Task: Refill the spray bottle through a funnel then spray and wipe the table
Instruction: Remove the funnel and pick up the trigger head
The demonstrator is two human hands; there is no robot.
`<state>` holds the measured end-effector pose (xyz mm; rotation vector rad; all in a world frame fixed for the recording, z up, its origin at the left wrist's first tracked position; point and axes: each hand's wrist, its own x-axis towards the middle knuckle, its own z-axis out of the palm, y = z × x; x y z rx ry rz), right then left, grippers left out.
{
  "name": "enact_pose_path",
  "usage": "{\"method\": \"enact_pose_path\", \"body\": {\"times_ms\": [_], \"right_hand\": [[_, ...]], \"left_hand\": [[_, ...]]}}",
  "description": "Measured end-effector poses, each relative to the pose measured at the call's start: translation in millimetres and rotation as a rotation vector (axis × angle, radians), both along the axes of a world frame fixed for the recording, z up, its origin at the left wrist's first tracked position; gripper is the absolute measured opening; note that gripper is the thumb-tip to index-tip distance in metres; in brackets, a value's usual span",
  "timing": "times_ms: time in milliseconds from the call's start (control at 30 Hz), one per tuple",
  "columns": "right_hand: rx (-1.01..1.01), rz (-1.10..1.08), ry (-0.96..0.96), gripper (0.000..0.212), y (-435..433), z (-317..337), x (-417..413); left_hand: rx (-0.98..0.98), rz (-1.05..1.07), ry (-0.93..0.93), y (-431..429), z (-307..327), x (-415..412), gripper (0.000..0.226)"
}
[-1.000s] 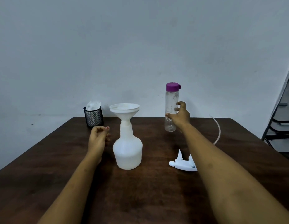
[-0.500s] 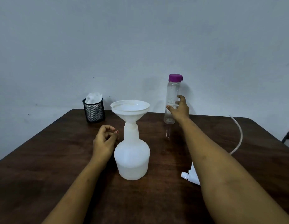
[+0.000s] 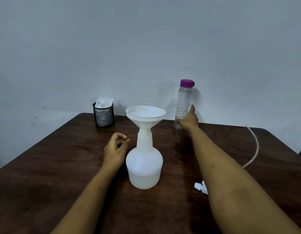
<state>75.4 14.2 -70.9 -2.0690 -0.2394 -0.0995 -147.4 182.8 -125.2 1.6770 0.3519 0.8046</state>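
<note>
The white spray bottle [image 3: 144, 166] stands upright at the centre of the frame on the dark wooden table [image 3: 45, 174]. A white funnel [image 3: 145, 114] is seated in its open neck, and a faint liquid line shows low in its body. The trigger sprayer head [image 3: 199, 186] lies on the table at lower right, mostly hidden by the forearm, and its clear dip tube [image 3: 255, 149] curves off to the right.

The right hand [image 3: 188, 119] grasps the lower part of a clear water bottle [image 3: 183, 100] right of centre, near the table's far edge. The thumb runs up its side and a fingertip wraps round the front. The purple cap [image 3: 186, 83] is on. I cannot tell how much water is inside.

The left hand [image 3: 115, 149] is loosely curled and holds nothing, just left of the spray bottle and apparently not touching it.

The refill looks like the step in hand. To do it well, the cap has to come off first. The free hand should then steady the spray bottle's neck under the funnel, since the top-heavy funnel could tip. Pouring slowly against the funnel's wall would stop it backing up.

A black mesh cup [image 3: 103, 118] holding a white tissue [image 3: 104, 101] waits at centre left for wiping.
</note>
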Motion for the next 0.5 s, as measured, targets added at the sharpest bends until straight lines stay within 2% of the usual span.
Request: {"method": "enact_pose_path", "body": {"times_ms": [100, 167, 267, 400, 500], "right_hand": [[-0.052, -0.050, 0.079, 0.106, -5, 6, -7], [-0.098, -0.100, 0.089, 0.098, -15, 13, -17], [-0.115, -0.066, 0.024, 0.073, -27, 28, -34], [0.169, 0.264, 0.050, 0.041, -31, 61, -98], [0.221, 0.534, 0.069, 0.040, -29, 80, -147]], "left_hand": [[0.033, -0.001, 0.030, 0, 0, 1, 0.004], [0.036, -0.009, 0.039, -1, 0, -1, 0.004], [0.067, 0.004, 0.044, -2, 1, 1, 0.005], [0.208, 0.011, -0.026, -13, 6, -7, 0.019], [0.186, 0.031, -0.108, -20, 13, -16, 0.028]]}}
